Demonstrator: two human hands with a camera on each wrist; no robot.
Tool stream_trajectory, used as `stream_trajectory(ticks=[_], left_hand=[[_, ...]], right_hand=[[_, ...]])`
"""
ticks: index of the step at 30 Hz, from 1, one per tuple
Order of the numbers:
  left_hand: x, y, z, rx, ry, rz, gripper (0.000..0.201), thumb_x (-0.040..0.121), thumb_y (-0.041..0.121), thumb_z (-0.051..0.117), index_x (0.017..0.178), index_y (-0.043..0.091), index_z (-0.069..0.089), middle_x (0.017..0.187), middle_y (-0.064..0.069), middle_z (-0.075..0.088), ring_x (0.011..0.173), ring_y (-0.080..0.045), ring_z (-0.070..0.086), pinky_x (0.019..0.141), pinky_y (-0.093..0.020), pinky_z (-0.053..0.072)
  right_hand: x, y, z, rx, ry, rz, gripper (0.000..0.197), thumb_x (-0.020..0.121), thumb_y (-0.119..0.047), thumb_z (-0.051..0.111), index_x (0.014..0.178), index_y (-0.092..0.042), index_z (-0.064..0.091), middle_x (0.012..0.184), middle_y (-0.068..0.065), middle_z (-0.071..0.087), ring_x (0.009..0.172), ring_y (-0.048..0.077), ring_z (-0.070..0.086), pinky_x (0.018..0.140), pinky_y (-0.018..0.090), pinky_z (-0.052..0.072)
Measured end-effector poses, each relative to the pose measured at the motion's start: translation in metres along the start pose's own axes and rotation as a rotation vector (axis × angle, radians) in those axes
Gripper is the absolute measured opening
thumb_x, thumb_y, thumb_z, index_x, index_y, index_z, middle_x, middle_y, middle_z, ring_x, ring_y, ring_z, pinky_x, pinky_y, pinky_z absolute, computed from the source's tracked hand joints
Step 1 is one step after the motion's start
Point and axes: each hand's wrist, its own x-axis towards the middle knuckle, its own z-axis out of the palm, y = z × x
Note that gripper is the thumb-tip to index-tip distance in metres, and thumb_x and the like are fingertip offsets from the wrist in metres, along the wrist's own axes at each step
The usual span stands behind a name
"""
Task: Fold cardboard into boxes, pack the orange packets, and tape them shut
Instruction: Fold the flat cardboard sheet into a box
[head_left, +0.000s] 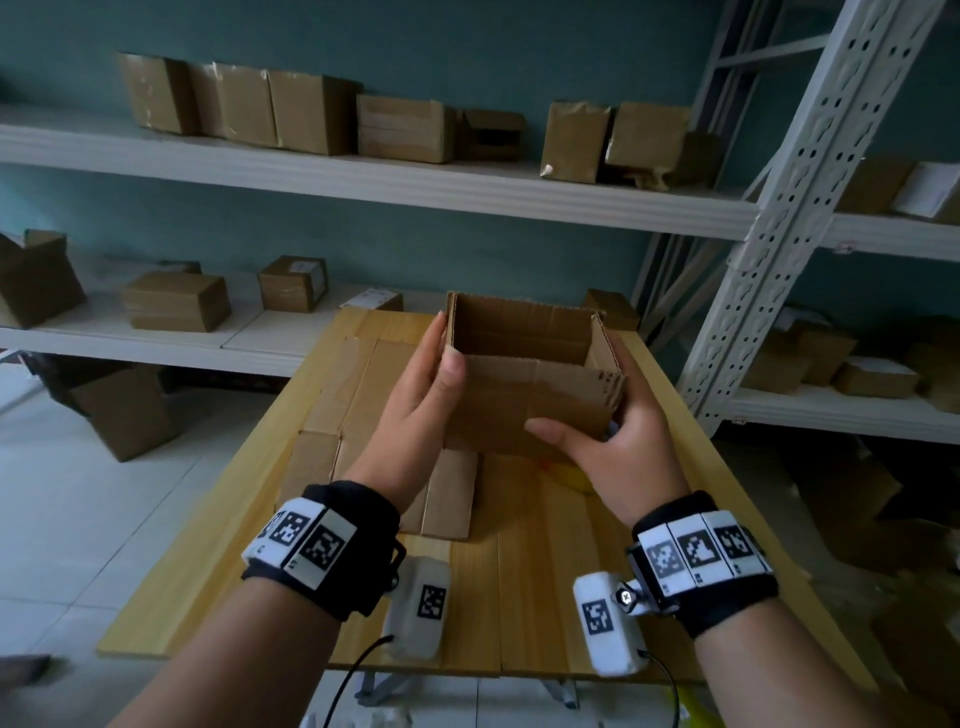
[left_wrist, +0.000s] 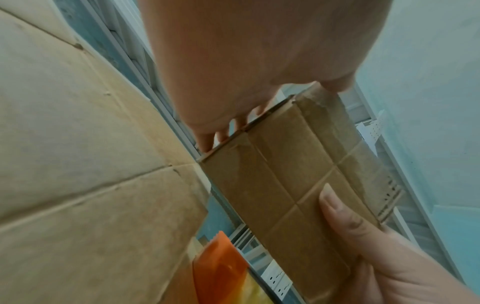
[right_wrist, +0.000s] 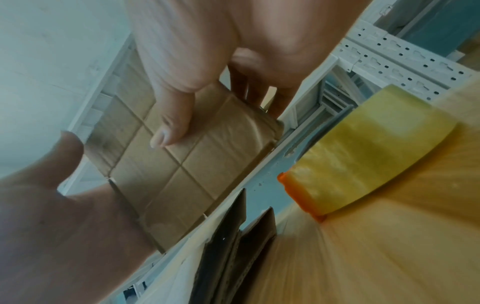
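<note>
White metal shelves with many brown cartons stand along the teal wall, and before them is a wooden tabletop (head_left: 519, 587).

Both hands hold one opened cardboard box (head_left: 524, 395) in the air above it. The left hand (head_left: 415, 415) has its grip on the left wall, with the thumb on the near face and the other fingers behind the edge. The right hand (head_left: 618, 447) closes on the right wall, its thumb (left_wrist: 335, 207) flat on the near panel. So each grip is curled around the box, not wide open.

Under the left hand, flat cardboard sheets (head_left: 358, 415) lie on the tabletop, not yet folded. Just below the right hand lies an orange packet (left_wrist: 221, 267), and beside it a yellowish roll with an orange rim (right_wrist: 363, 152), which I think is the tape.

I judge the task to be at an early stage. This box is opened into its shape, and its top flaps stand up. Whether the bottom is closed I cannot tell. Nothing is packed inside as far as I see, and the packing and taping remain, also the other sheets.
</note>
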Motion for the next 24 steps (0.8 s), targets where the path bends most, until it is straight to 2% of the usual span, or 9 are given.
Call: stream_trajectory(ticks=[1,3,6,10,13,16,20,22,24], left_hand=[[0.0,-0.001,0.002,-0.038,0.016,-0.034,0.093,0.088,0.088,0.046,0.166,0.04,0.028,0.164,0.014,0.045,0.151,-0.009,0.042,0.125,-0.046,0.037],[-0.001,-0.003,0.007,-0.094,0.043,-0.044,0.085,0.092,0.087,0.042,0.162,0.038,0.037,0.161,0.008,0.051,0.149,-0.016,0.046,0.124,-0.054,0.036],[-0.001,0.0,0.011,-0.14,0.091,-0.067,0.074,0.097,0.08,0.04,0.154,0.033,0.049,0.15,0.002,0.062,0.142,-0.022,0.055,0.12,-0.057,0.04],[0.0,0.001,0.015,-0.193,0.156,-0.085,0.08,0.095,0.075,0.051,0.16,0.028,0.043,0.153,-0.002,0.059,0.143,-0.027,0.054,0.12,-0.059,0.04],[-0.001,0.003,0.021,-0.181,0.188,-0.08,0.082,0.089,0.068,0.056,0.16,0.031,0.042,0.153,0.004,0.059,0.143,-0.021,0.053,0.12,-0.056,0.041],[0.0,0.001,0.022,-0.208,0.234,-0.07,0.084,0.083,0.064,0.058,0.158,0.03,0.045,0.151,0.007,0.06,0.142,-0.018,0.054,0.121,-0.055,0.04],[0.001,-0.001,0.022,-0.242,0.226,-0.073,0.081,0.08,0.056,0.06,0.156,0.03,0.047,0.147,0.005,0.063,0.137,-0.022,0.058,0.118,-0.059,0.044],[0.0,0.0,0.022,-0.255,0.193,-0.09,0.081,0.08,0.055,0.062,0.155,0.029,0.047,0.145,0.004,0.065,0.133,-0.023,0.062,0.115,-0.059,0.047],[-0.002,0.002,0.024,-0.266,0.173,-0.113,0.081,0.081,0.061,0.061,0.154,0.029,0.049,0.144,0.002,0.066,0.133,-0.024,0.062,0.113,-0.058,0.049]], right_hand=[[0.0,0.0,0.002,-0.005,0.001,0.012,0.1,0.073,-0.036,0.094,0.157,-0.038,0.038,0.143,-0.019,0.059,0.131,-0.002,0.055,0.102,0.018,0.052],[0.0,0.0,0.006,-0.009,0.003,0.028,0.099,0.074,-0.035,0.094,0.156,-0.036,0.039,0.143,-0.018,0.059,0.131,-0.001,0.055,0.096,0.011,0.049],[0.002,0.004,0.01,0.008,0.02,0.04,0.103,0.075,-0.033,0.095,0.159,-0.038,0.035,0.146,-0.017,0.057,0.134,0.003,0.054,0.1,0.017,0.047],[0.002,0.008,0.012,0.077,0.028,0.042,0.109,0.073,-0.036,0.095,0.161,-0.04,0.03,0.149,-0.014,0.055,0.135,0.005,0.054,0.104,0.026,0.05],[-0.001,0.01,0.015,0.171,0.034,0.14,0.098,0.071,-0.071,0.08,0.155,-0.045,0.038,0.148,-0.015,0.056,0.136,0.008,0.054,0.101,0.024,0.048],[-0.002,0.005,0.02,0.345,0.071,0.233,0.08,0.069,-0.1,0.048,0.14,-0.063,0.045,0.151,-0.01,0.055,0.14,0.013,0.052,0.114,0.044,0.044],[0.003,-0.003,0.017,0.738,0.186,0.311,0.073,0.096,-0.074,0.033,0.152,-0.029,0.045,0.122,-0.007,0.068,0.112,0.006,0.067,0.102,0.033,0.053],[0.005,-0.006,0.017,0.741,0.221,0.374,0.053,0.106,-0.06,0.036,0.146,-0.028,0.05,0.116,-0.004,0.071,0.111,0.01,0.068,0.11,0.038,0.051],[0.009,-0.004,0.017,0.736,0.242,0.435,0.028,0.11,-0.044,0.043,0.129,-0.035,0.061,0.114,0.001,0.078,0.104,0.013,0.075,0.102,0.039,0.056]])
